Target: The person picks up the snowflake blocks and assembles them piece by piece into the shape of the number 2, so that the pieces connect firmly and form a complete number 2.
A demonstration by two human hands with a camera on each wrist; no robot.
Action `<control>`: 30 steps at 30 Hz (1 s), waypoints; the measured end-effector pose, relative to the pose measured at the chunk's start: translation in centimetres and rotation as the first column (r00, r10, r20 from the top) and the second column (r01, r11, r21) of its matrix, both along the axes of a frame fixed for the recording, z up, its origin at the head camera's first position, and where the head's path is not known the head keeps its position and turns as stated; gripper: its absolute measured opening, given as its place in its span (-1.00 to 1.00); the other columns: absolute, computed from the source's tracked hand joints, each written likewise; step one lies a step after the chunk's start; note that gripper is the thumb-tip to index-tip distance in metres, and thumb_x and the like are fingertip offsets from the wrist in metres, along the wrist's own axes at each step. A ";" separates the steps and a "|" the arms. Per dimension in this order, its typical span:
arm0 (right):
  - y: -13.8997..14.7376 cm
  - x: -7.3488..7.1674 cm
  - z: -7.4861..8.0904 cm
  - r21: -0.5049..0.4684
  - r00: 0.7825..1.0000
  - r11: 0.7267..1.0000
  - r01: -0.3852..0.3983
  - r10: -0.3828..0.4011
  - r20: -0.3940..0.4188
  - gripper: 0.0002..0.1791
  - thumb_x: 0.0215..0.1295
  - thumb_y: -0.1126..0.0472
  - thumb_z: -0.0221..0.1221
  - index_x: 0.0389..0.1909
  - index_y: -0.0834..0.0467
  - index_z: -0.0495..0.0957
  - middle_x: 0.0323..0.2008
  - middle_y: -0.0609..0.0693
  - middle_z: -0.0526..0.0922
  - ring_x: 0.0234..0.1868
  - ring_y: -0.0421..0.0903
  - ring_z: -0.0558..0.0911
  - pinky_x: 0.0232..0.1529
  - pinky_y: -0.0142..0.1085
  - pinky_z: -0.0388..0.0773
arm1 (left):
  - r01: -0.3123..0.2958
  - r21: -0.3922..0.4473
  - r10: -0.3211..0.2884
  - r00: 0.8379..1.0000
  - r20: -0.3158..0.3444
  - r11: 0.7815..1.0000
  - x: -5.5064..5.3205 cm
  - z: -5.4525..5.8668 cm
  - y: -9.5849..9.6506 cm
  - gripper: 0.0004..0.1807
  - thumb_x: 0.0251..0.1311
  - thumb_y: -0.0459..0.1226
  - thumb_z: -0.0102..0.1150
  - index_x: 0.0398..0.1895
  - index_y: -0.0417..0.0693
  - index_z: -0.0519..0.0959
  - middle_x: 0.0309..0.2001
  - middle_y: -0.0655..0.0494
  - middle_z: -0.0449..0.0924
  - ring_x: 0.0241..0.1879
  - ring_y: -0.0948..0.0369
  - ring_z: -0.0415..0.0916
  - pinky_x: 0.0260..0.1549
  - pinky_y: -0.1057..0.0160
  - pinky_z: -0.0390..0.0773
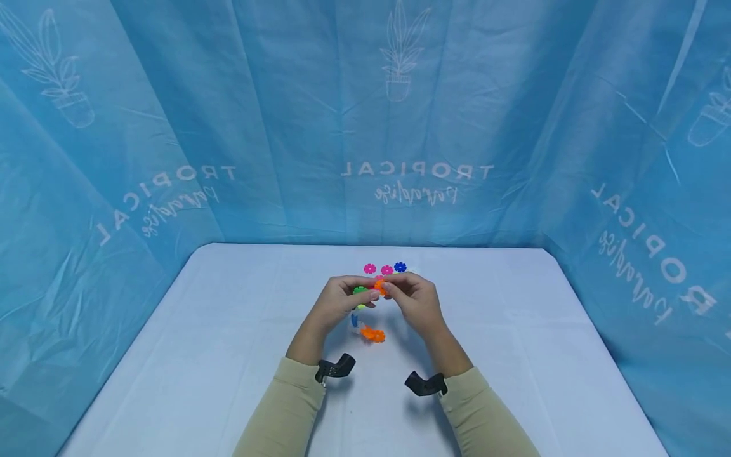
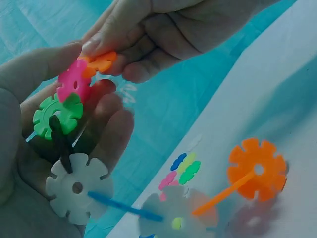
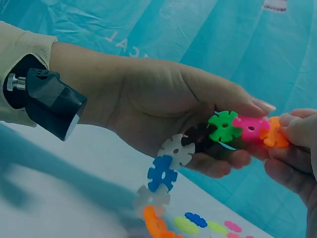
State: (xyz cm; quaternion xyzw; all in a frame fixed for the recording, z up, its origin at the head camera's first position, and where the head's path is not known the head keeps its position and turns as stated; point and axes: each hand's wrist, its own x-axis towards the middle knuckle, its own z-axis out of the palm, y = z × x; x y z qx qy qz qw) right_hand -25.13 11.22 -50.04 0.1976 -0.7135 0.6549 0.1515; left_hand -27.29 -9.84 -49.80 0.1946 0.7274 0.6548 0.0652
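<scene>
My left hand (image 1: pixel 342 301) holds a chain of flower-shaped interlocking discs. In the right wrist view its thumb and fingers pinch around the pink disc (image 3: pixel 251 128), and the green disc (image 3: pixel 224 126) lies against the fingers. A black disc (image 3: pixel 199 138), a white disc (image 3: pixel 177 150) and a blue disc (image 3: pixel 162 174) follow, hanging down towards a clear disc (image 3: pixel 151 200) and orange discs (image 1: pixel 373 334). My right hand (image 1: pixel 418 303) pinches another orange disc (image 2: pixel 102 63) at the pink one's edge. Fingertips partly cover that joint; I cannot tell how deep it sits.
Loose discs lie on the white table (image 1: pixel 257 285) beyond the hands, among them a pink one (image 1: pixel 370 268) and a dark blue one (image 1: pixel 400 266). Blue printed curtain (image 1: pixel 274 127) surrounds the table's back and sides. Each wrist bears a black camera (image 1: pixel 337 366).
</scene>
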 end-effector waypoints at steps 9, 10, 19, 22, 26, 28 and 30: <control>0.7 -0.9 -0.3 0.016 0.986 0.991 0.132 -0.132 0.103 -0.79 0.55 0.14 0.27 0.02 0.18 0.70 -0.14 0.12 0.73 -0.23 -0.01 0.75 -0.04 -0.27 0.70 | -0.145 -0.009 0.146 0.987 0.063 0.989 -0.1 -0.1 -0.2 -0.54 0.30 0.11 0.44 0.03 -0.03 0.80 -0.12 -0.17 0.75 -0.26 -0.03 0.72 -0.07 -0.18 0.66; 1.2 -1.2 -0.5 0.014 0.982 0.988 0.152 -0.153 0.113 -0.76 0.55 0.09 0.27 0.03 0.17 0.70 -0.14 0.10 0.73 -0.22 -0.02 0.75 -0.04 -0.28 0.69 | -0.164 -0.008 0.164 0.984 0.073 0.986 -0.2 -0.2 -0.3 -0.53 0.30 0.12 0.44 0.03 -0.03 0.80 -0.14 -0.19 0.74 -0.26 -0.03 0.72 -0.12 -0.12 0.67; 4.2 -3.4 -2.8 0.279 0.876 0.913 0.299 -0.378 0.299 -0.67 0.53 0.13 0.28 0.21 0.15 0.61 0.13 0.03 0.63 0.21 0.04 0.56 0.24 -0.01 0.54 | -0.239 0.056 0.234 0.969 0.078 0.969 -0.5 -0.4 -0.8 -0.54 0.41 -0.02 0.38 0.22 -0.10 0.71 -0.11 -0.12 0.74 -0.31 -0.06 0.70 -0.11 -0.05 0.72; 4.4 -3.9 -3.7 0.384 0.878 0.885 0.265 -0.386 0.284 -0.60 0.52 0.14 0.29 0.28 0.15 0.58 0.27 0.10 0.56 0.36 0.13 0.43 0.34 0.10 0.43 | -0.230 0.054 0.226 0.971 0.073 0.972 -0.6 -0.6 -0.8 -0.49 0.41 -0.01 0.37 0.28 -0.11 0.67 -0.09 -0.26 0.70 -0.32 -0.06 0.69 -0.10 -0.12 0.71; 4.2 -4.2 -4.6 0.500 0.906 0.841 0.207 -0.357 0.226 -0.57 0.53 0.14 0.27 0.34 0.12 0.56 0.38 0.14 0.47 0.44 0.17 0.31 0.37 0.16 0.36 | -0.220 0.041 0.217 0.974 0.068 0.975 -0.6 -0.7 -0.8 -0.44 0.39 0.07 0.38 0.29 -0.07 0.67 -0.09 -0.22 0.71 -0.33 -0.05 0.65 -0.12 -0.18 0.69; 3.8 -4.2 -4.9 0.534 0.924 0.827 0.176 -0.326 0.201 -0.57 0.53 0.14 0.27 0.35 0.11 0.56 0.39 0.14 0.45 0.44 0.18 0.30 0.37 0.16 0.36 | -0.225 0.036 0.222 0.973 0.065 0.974 -0.6 -0.7 -0.8 -0.46 0.37 0.10 0.38 0.25 0.00 0.70 -0.11 -0.10 0.73 -0.34 -0.05 0.63 -0.13 -0.19 0.68; 3.3 -4.3 -5.1 0.571 0.938 0.807 0.151 -0.299 0.175 -0.57 0.53 0.15 0.27 0.34 0.10 0.57 0.38 0.14 0.45 0.40 0.17 0.31 0.35 0.13 0.38 | -0.233 0.031 0.231 0.971 0.063 0.972 -0.6 -0.8 -0.8 -0.51 0.37 0.11 0.37 0.21 0.06 0.73 -0.11 -0.01 0.75 -0.34 -0.05 0.61 -0.14 -0.18 0.69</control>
